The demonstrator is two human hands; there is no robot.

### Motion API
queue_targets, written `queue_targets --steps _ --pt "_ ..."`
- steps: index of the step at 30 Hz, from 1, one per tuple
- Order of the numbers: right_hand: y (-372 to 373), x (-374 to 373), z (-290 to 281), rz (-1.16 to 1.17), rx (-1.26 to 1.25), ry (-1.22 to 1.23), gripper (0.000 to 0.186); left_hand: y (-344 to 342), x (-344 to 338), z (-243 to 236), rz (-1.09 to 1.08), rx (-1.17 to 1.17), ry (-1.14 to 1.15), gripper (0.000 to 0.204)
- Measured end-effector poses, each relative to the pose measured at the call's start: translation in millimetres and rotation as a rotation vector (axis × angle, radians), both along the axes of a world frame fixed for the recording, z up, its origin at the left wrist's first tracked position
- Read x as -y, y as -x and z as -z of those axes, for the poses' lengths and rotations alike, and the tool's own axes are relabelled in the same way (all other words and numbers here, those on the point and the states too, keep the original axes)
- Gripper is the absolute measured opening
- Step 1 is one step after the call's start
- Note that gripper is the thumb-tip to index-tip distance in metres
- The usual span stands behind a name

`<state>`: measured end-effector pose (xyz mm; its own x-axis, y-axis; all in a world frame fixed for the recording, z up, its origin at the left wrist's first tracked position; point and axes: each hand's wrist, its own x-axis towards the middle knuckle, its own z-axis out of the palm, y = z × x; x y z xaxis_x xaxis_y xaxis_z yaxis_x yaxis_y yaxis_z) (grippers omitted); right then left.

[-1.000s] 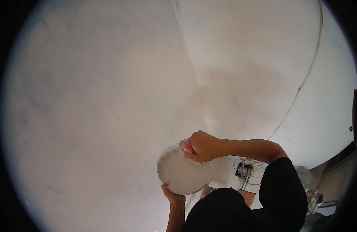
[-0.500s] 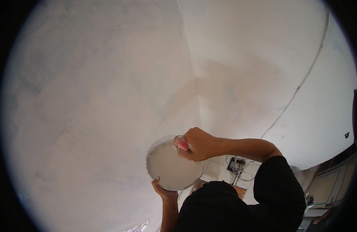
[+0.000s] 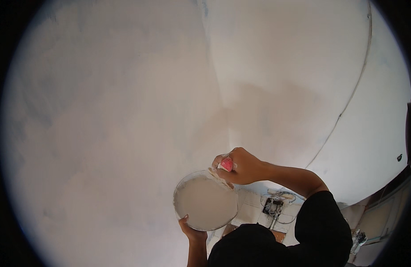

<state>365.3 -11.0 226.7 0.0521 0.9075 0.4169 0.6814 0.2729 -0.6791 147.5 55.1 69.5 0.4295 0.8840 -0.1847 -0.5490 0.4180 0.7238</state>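
Now the round tub (image 3: 194,174) is held mouth-up near the right hand (image 3: 242,166), its rim thumbed by the left hand (image 3: 194,231), other fingers hidden, while in curled right fingers the red-handled tool (image 3: 226,164) is gripped, butt facing the camera, head part-obscured.

A plain black top (image 3: 250,244) is worn, its wide right sleeve (image 3: 325,222) finished near the elbow. Both forearms (image 3: 292,177) and the left hand (image 3: 193,230) are left uncovered. The right hand (image 3: 243,167) is also uncovered, and its fingers (image 3: 217,161) are smeared with a whitish residue.
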Motion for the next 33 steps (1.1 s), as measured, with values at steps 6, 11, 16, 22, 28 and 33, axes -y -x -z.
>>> queue_targets --steps 6,11,16,22,28,33 --pt "-11.2 7.1 -9.8 0.037 0.117 0.013 0.016 -3.1 3.5 -4.2 0.022 0.032 -0.035 0.064" --pt "-8.7 7.8 -12.4 0.039 0.011 0.047 0.020 -1.0 2.2 -5.5 0.028 0.000 -0.070 0.064" --pt "-8.9 10.8 -16.1 -0.001 -0.071 0.065 0.019 -0.2 -0.1 -1.6 0.030 0.016 -0.037 0.063" --pt "-15.3 6.1 -13.4 -0.033 -0.086 0.068 0.018 0.7 0.1 -3.2 0.031 0.008 -0.077 0.063" --pt "-22.4 4.6 -16.6 -0.071 -0.156 0.150 0.016 -3.6 6.7 -14.4 0.018 0.015 -0.072 0.064" --pt "-23.5 2.1 -24.0 -0.084 -0.138 0.130 0.017 -3.9 16.3 -26.3 0.000 -0.001 -0.070 0.065"
